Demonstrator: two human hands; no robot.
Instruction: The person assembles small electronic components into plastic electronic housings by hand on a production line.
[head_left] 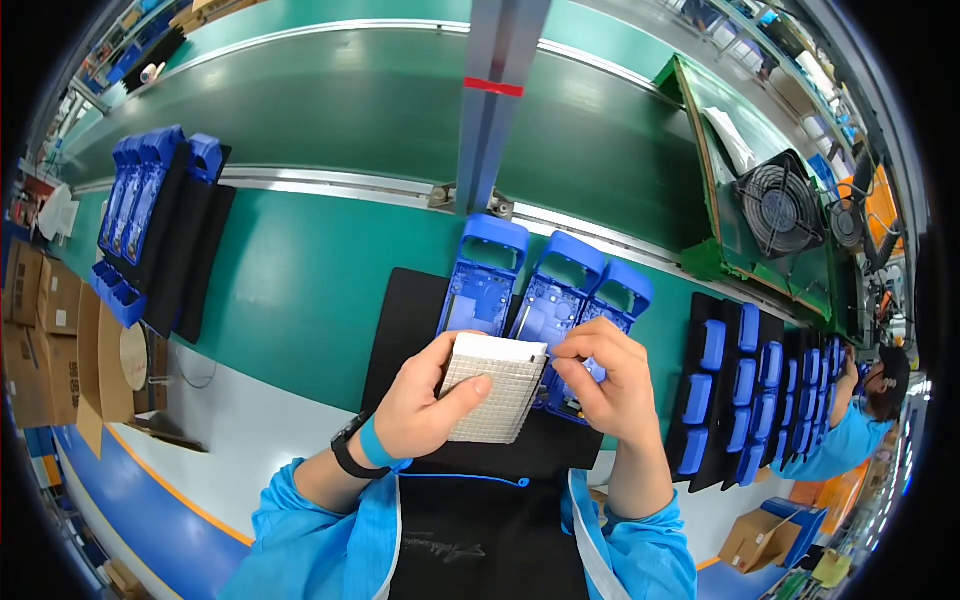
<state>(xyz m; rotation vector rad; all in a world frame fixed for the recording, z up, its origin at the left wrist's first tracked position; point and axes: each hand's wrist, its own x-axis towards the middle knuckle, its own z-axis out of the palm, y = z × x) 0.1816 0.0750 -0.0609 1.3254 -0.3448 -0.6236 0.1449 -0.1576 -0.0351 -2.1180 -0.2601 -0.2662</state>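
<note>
I've got the left hand [425, 405] gripping a pale gridded pad [495, 405], thumb across its face, tilted, I judge, to offer its upper corner rightward; the right hand [610, 380] curls its fingers beside that corner, and whether they pinch anything I can't tell; just beyond the pad, three blue housings [478, 290] lie side by side, insides up, likely for easy reach, on a black mat [395, 325] that probably spares them scratches; beneath spreads the green worktop [300, 260]; rightward, small blue pieces [697, 399] sit in rows; farther out, a fan [780, 205] and a co-worker's sleeve [828, 450].
</note>
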